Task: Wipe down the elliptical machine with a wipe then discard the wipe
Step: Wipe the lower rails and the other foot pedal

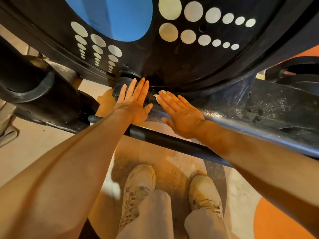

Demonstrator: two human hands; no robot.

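Nearest you, your two pale shoes (pixel 165 192) stand on the orange-and-cream floor (pixel 276 221), below the black bar (pixel 172 144) of the elliptical machine (pixel 181 66) that both forearms cross. Just beyond that bar, your left hand (pixel 134 102) lies flat with fingers straight and together, gripping nothing, fingertips reaching the black hub under the dotted flywheel cover. Beside it your right hand (pixel 181 114), fingers also straight, presses the white wipe (pixel 161 95) against the frame beneath that cover.
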